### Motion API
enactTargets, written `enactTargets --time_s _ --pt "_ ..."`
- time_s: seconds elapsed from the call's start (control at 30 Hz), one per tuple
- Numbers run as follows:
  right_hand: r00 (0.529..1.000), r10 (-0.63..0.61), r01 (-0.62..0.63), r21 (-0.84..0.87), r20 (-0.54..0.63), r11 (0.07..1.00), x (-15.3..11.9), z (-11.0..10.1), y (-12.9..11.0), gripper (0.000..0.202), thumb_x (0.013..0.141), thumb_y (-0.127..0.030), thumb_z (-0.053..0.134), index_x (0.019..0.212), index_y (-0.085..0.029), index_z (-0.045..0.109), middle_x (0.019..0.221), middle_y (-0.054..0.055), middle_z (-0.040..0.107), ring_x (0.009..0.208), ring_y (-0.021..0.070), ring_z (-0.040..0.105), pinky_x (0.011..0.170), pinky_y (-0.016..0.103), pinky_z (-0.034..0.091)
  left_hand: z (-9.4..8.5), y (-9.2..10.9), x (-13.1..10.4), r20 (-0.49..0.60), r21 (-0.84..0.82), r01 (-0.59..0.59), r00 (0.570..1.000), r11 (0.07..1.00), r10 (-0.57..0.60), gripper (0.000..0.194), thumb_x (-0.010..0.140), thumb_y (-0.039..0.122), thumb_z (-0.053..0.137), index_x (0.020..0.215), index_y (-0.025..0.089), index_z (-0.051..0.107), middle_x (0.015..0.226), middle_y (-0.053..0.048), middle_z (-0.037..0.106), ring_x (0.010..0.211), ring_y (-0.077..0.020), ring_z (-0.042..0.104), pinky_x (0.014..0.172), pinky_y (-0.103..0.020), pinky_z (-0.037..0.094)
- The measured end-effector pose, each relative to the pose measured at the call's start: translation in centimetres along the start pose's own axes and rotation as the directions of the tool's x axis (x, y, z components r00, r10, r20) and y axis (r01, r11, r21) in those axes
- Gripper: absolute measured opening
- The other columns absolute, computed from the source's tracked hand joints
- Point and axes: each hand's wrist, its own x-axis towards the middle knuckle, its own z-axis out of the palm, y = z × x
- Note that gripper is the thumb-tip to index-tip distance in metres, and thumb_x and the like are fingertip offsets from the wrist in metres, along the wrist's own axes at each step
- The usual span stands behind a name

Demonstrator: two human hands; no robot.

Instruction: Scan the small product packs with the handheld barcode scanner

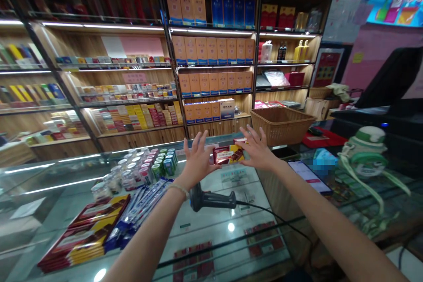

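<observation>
Dark red and yellow chocolate bars [228, 155] lie on the glass counter between my two hands, with part of another one behind. My left hand [194, 163] is at their left end, fingers spread upward and thumb along the near edge. At the right end, my right hand [259, 152] has its fingers stretched out over the edge, the thumb touching the near corner. Whether either palm presses on the bars is hidden. Just in front of my left wrist lies a dark handheld barcode scanner [211, 199], its cable trailing right.
Left on the counter are stacked chocolate bars [89, 231], blue stick packs [142, 207] and several small round containers [128, 176]. To the right are a wicker basket [282, 125], a phone [309, 177] and a green-white water bottle [368, 154]. Stocked shelves [211, 68] stand behind.
</observation>
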Motion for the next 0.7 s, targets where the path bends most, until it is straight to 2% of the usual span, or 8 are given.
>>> enactTargets --time_s 0.13,0.37,0.5,0.7 --pt "0.996 0.070 -0.073 -0.049 -0.051 0.996 -1.2 0.0 2.0 0.070 0.078 -0.057 0.079 0.137 -0.022 0.066 0.172 0.018 0.026 0.161 0.0375 0.014 0.126 0.067 -0.003 1.1 1.4 1.7 0.006 -0.017 -0.011 1.000 1.000 0.011 0.059 0.069 0.052 0.090 0.119 0.024 0.074 0.171 -0.019 0.030 0.157 -0.0446 0.029 0.125 -0.075 0.005" --pt "0.979 0.186 -0.195 -0.117 -0.087 0.974 -3.6 -0.2 4.8 0.042 0.081 -0.057 0.079 0.107 -0.024 0.077 0.174 0.015 0.024 0.161 0.0372 0.015 0.125 0.069 -0.003 3.3 3.7 4.0 0.036 -0.052 -0.029 0.999 0.998 0.031 0.053 0.073 0.058 0.085 0.112 0.024 0.075 0.172 -0.017 0.028 0.157 -0.0430 0.028 0.126 -0.075 0.006" --pt "0.967 0.236 -0.246 -0.121 -0.095 0.962 -4.8 0.6 5.9 0.030 0.083 -0.054 0.079 0.095 -0.026 0.081 0.172 0.013 0.030 0.160 0.0375 0.019 0.124 0.071 -0.003 4.5 5.0 5.1 0.062 -0.061 -0.045 0.997 0.997 0.049 0.053 0.076 0.061 0.081 0.112 0.022 0.076 0.172 -0.018 0.027 0.159 -0.0410 0.025 0.127 -0.073 0.003" --pt "0.948 0.288 -0.303 -0.111 -0.131 0.947 -5.6 2.0 6.7 0.022 0.084 -0.046 0.080 0.093 -0.025 0.082 0.171 0.013 0.034 0.159 0.0375 0.021 0.123 0.071 -0.003 6.1 5.9 6.3 0.109 -0.075 -0.035 0.993 0.997 0.043 0.057 0.074 0.062 0.083 0.112 0.020 0.077 0.172 -0.019 0.027 0.159 -0.0415 0.024 0.127 -0.072 -0.001"
